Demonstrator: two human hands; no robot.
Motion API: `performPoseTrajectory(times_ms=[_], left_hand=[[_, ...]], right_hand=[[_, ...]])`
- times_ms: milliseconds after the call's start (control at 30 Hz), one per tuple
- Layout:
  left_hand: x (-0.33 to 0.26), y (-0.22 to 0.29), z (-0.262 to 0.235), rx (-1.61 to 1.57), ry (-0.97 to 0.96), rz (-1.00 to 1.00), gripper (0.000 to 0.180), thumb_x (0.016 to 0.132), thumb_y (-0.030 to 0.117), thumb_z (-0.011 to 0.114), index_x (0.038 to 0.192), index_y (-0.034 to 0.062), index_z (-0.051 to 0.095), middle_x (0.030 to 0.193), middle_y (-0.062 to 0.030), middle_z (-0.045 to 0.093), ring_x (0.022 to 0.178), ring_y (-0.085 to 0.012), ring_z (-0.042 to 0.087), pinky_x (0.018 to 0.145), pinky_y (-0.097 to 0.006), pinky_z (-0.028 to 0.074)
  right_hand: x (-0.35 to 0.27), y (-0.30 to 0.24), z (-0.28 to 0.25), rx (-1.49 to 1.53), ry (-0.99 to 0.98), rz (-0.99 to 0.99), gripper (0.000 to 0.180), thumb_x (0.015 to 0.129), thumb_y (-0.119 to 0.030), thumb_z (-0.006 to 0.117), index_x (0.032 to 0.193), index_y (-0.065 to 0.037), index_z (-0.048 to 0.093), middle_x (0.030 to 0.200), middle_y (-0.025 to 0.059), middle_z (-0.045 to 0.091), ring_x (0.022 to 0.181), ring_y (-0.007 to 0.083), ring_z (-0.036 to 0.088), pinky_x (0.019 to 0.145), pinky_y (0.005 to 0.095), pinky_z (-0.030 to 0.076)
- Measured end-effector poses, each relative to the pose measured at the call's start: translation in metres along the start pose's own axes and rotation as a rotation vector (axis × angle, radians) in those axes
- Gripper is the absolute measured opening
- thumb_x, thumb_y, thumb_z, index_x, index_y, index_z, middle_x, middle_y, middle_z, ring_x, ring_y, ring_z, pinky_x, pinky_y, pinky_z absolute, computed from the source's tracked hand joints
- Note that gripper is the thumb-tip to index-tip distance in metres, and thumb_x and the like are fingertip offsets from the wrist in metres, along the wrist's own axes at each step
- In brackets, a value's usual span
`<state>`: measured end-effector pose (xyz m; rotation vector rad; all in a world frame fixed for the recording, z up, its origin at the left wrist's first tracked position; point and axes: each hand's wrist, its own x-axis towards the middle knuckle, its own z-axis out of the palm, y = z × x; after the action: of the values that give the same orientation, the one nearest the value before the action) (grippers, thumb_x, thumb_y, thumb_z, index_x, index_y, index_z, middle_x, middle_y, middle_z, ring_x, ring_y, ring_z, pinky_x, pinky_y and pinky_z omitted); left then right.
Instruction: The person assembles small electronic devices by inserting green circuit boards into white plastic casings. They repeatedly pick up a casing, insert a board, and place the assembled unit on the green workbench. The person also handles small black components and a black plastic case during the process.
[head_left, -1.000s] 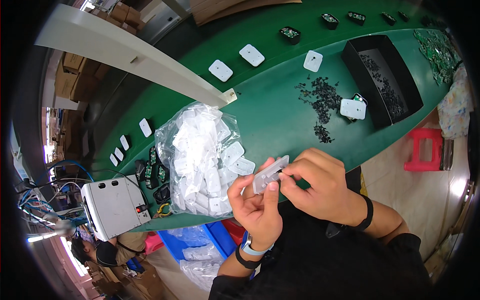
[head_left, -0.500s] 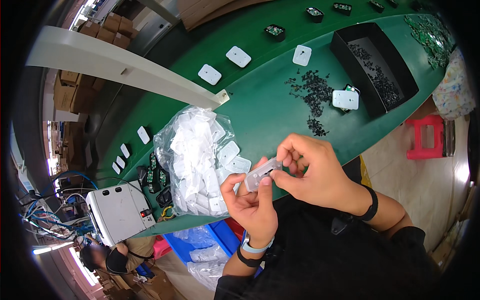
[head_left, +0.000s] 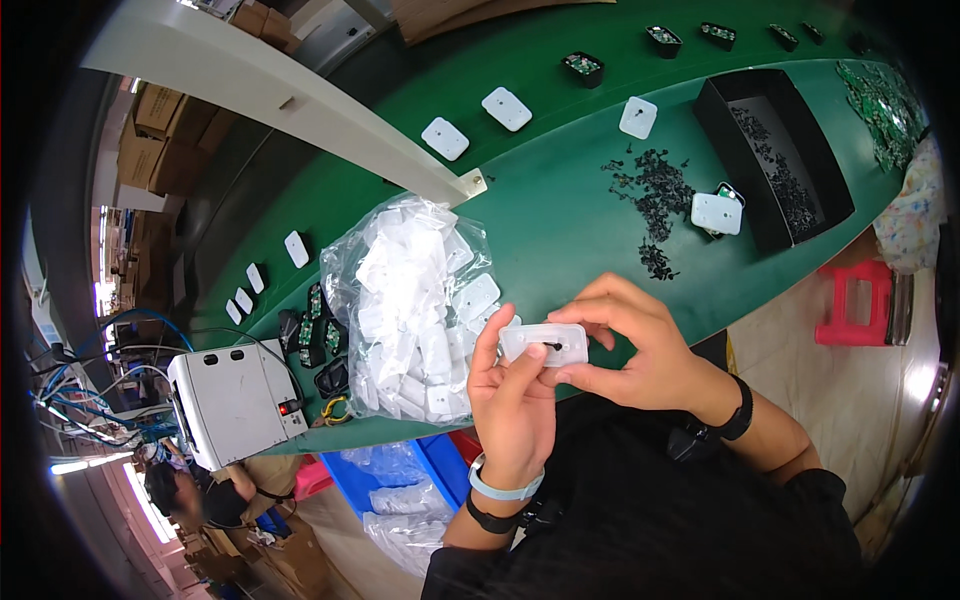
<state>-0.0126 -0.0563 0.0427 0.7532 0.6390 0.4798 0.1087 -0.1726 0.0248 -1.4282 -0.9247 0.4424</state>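
A translucent white plastic cover (head_left: 574,335) is held between my hands in front of me, its hollow side facing up. A small black part (head_left: 553,346) sits at its middle. My left hand (head_left: 512,410) grips the left end, with the thumb pressed on the inside near the black part. At the other end, the fingers and thumb of my right hand (head_left: 645,350) pinch the cover's edges. Just left of my hands lies a clear plastic bag (head_left: 340,280) full of similar white covers (head_left: 410,290). Loose small black parts (head_left: 655,190) are scattered on the green table beyond my right hand.
A black box (head_left: 715,130) of small black parts stands at the right. Beside it, a white cover (head_left: 717,214) rests on a circuit-board piece. White covers and black housings (head_left: 582,68) line the green surface behind. A slanting post (head_left: 300,110), grey device (head_left: 235,400) and blue bin (head_left: 440,470) stand leftward.
The cover has turned to lie level and more squarely facing up. My right fingers have moved off the black part to the cover's right end. The view has shifted slightly.
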Motion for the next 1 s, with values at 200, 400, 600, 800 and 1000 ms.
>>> performPoseTrajectory(times_ms=[200, 400, 600, 800, 1000], left_hand=[[0.000, 0.007, -0.003, -0.073, -0.025, -0.080, 0.041, 0.097, 0.000, 0.053, 0.138, -0.0022, 0.050, 0.117, -0.0217, 0.067, 0.104, -0.0358, 0.071, 0.091, -0.046, 0.061], [0.003, 0.006, -0.006, -0.046, -0.030, -0.114, 0.031, 0.097, 0.001, 0.053, 0.127, -0.0028, 0.056, 0.116, -0.0215, 0.067, 0.101, -0.0368, 0.072, 0.090, -0.044, 0.062], [0.010, 0.006, -0.013, -0.083, -0.083, -0.196, 0.025, 0.096, 0.000, 0.052, 0.120, -0.0014, 0.058, 0.113, -0.0205, 0.068, 0.105, -0.0345, 0.071, 0.088, -0.039, 0.060], [0.018, -0.001, -0.035, -0.139, -0.147, -0.306, 0.028, 0.099, 0.008, 0.057, 0.126, 0.0010, 0.055, 0.121, -0.0166, 0.066, 0.114, -0.0278, 0.066, 0.098, -0.041, 0.054], [0.041, 0.026, -0.042, 0.243, 0.013, -0.012, 0.023, 0.101, 0.014, 0.061, 0.122, 0.0053, 0.055, 0.117, -0.0035, 0.059, 0.105, -0.0153, 0.057, 0.095, -0.033, 0.046]], right_hand=[[0.004, 0.000, 0.000, -0.004, -0.009, 0.004, 0.049, 0.077, -0.014, 0.088, 0.123, -0.008, 0.071, 0.102, 0.0029, 0.061, 0.081, 0.0107, 0.058, 0.065, 0.0250, 0.045], [0.006, 0.007, -0.004, -0.030, -0.057, -0.019, 0.055, 0.075, -0.015, 0.091, 0.126, -0.008, 0.070, 0.105, 0.0040, 0.062, 0.085, 0.0140, 0.061, 0.074, 0.0272, 0.052], [0.011, 0.019, 0.002, 0.005, -0.117, -0.051, 0.058, 0.074, -0.014, 0.092, 0.127, -0.009, 0.070, 0.121, 0.0088, 0.060, 0.104, 0.0202, 0.060, 0.087, 0.0326, 0.052], [0.011, 0.046, 0.020, 0.339, -0.188, -0.014, 0.065, 0.075, -0.004, 0.089, 0.134, -0.002, 0.062, 0.146, 0.0134, 0.058, 0.140, 0.0302, 0.050, 0.111, 0.0435, 0.045], [0.017, 0.048, 0.017, 0.768, -0.017, 0.233, 0.072, 0.089, -0.018, 0.082, 0.148, 0.001, 0.046, 0.137, 0.0163, 0.064, 0.133, 0.0298, 0.057, 0.112, 0.0434, 0.046]])
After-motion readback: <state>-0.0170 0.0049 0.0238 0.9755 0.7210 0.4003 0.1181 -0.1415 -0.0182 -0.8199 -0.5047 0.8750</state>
